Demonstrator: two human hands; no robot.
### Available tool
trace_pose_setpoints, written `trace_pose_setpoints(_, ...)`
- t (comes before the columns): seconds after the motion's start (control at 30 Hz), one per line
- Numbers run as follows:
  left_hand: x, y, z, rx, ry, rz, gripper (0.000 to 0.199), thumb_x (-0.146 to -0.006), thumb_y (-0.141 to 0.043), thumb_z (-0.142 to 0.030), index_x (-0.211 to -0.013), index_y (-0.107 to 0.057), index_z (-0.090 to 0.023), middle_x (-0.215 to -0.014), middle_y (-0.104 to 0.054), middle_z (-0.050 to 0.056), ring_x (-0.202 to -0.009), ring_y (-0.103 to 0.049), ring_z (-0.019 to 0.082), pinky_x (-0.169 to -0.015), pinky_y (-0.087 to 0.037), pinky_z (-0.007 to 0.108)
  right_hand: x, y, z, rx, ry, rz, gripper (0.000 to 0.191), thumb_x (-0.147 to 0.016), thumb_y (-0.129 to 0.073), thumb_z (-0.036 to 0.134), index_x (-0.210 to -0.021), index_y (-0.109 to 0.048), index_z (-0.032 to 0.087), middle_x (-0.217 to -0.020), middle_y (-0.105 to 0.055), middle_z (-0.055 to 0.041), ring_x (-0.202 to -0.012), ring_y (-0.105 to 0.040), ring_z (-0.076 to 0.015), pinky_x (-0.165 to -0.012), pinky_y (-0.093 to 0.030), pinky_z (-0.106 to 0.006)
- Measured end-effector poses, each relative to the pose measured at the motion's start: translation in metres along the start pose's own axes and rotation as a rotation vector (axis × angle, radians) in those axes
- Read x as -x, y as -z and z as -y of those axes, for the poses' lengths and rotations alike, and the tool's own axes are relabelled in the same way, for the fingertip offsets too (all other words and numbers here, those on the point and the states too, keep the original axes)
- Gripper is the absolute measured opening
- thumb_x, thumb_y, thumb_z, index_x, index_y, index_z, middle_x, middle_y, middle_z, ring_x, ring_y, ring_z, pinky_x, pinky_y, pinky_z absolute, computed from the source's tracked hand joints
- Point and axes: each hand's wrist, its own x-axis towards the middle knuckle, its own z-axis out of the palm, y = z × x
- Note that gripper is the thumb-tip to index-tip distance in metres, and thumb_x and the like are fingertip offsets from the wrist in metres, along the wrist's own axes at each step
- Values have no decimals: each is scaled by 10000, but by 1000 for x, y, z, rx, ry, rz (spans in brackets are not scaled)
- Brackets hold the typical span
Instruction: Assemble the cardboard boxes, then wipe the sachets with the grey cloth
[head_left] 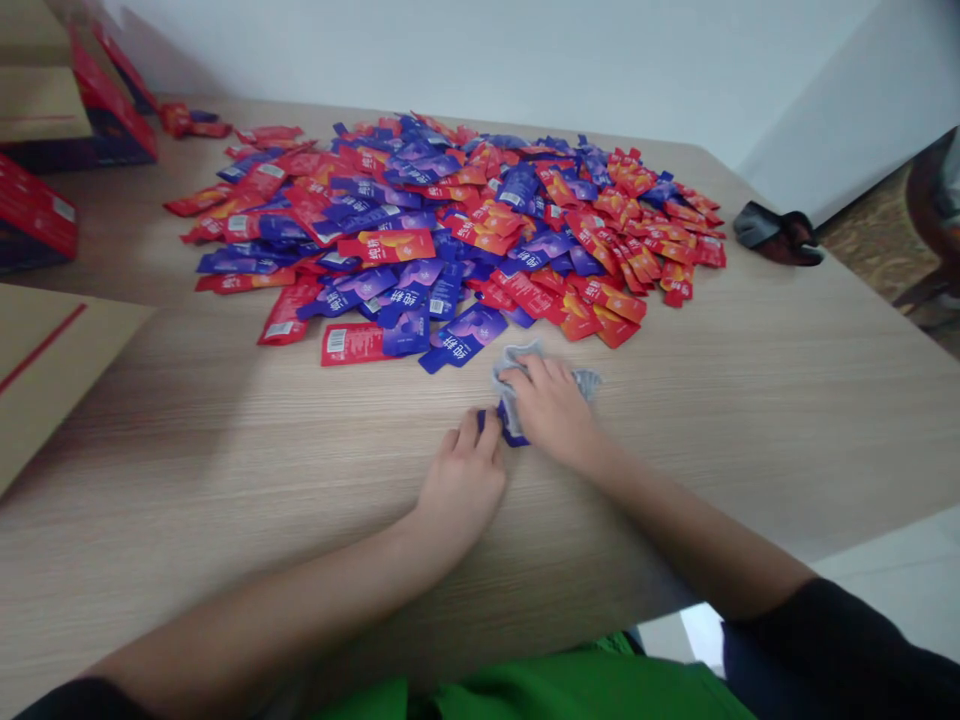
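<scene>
Low in the middle of the table, a blue sachet (514,436) lies mostly covered by a grey cloth (517,356) and by fingers. My right hand (553,408) is closed on the cloth and presses it onto the sachet; a striped end of the cloth sticks out to the right. Just to the left, my left hand (466,478) has its fingertips bent down on the sachet's left end, pinching or holding it against the table. Beyond both hands spreads a wide pile of red, orange and blue sachets (390,245).
Red and dark blue boxes (37,215) stand at the left, with a tan cardboard flap (64,350) reaching over the table (225,530). A dark, shiny crumpled object (778,235) lies at the right edge. A white wall is behind.
</scene>
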Motion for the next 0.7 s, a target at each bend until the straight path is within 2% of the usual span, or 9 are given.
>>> trace_pose_setpoints(0.17,-1,0,2,15,-15,19,302,-891,-524,-103,-1122,-714,-63,-1365,-577,180,-1203,-564,339,-840,-555,399,36,2,-51,86,-243,-33,343,-900,-437,161,-1203,-597,165,-1278,-533,-175,-1055,-503,-325,-875,-411,-453)
trace_pose_setpoints(0.3,0,0,5,35,-10,16,296,-896,-530,-122,-1126,-710,-72,-1355,-586,165,-1211,-560,334,-855,-552,400,52,11,-73,76,-292,-42,318,-925,-398,174,-1180,-589,159,-1220,-546,-171,-1027,-505,-317,-877,-422,-456)
trace_pose_setpoints(0.4,1,0,6,42,-3,11,322,-901,-522,-124,-1175,-683,-71,-1342,-596,161,-1221,-556,326,-870,-547,398,42,19,-57,-70,-269,-154,301,-937,-371,167,-1154,-577,139,-1149,-553,-167,-1048,-500,-298,-906,-424,-432)
trace_pose_setpoints(0.5,0,1,6,48,8,13,343,-911,-514,-137,-1218,-658,-78,-1354,-587,164,-1245,-543,327,-872,-546,403,26,20,-18,-167,-111,-222,284,-949,-378,175,-1155,-572,151,-1200,-538,-161,-1117,-479,-283,-946,-402,-412)
trace_pose_setpoints(0.6,-1,3,4,66,25,47,300,-925,-513,-163,-1155,-694,-95,-1301,-619,161,-1256,-537,333,-875,-544,413,17,10,16,-112,75,-106,287,-968,-385,193,-1174,-584,177,-1233,-558,-143,-1055,-497,-273,-883,-395,-399)
trace_pose_setpoints(0.7,-2,3,3,70,27,61,322,-925,-496,-131,-1187,-679,-93,-1290,-623,168,-1273,-529,347,-885,-538,422,20,3,21,12,107,-28,302,-973,-389,207,-1196,-589,171,-1257,-568,-155,-999,-506,-282,-819,-376,-408)
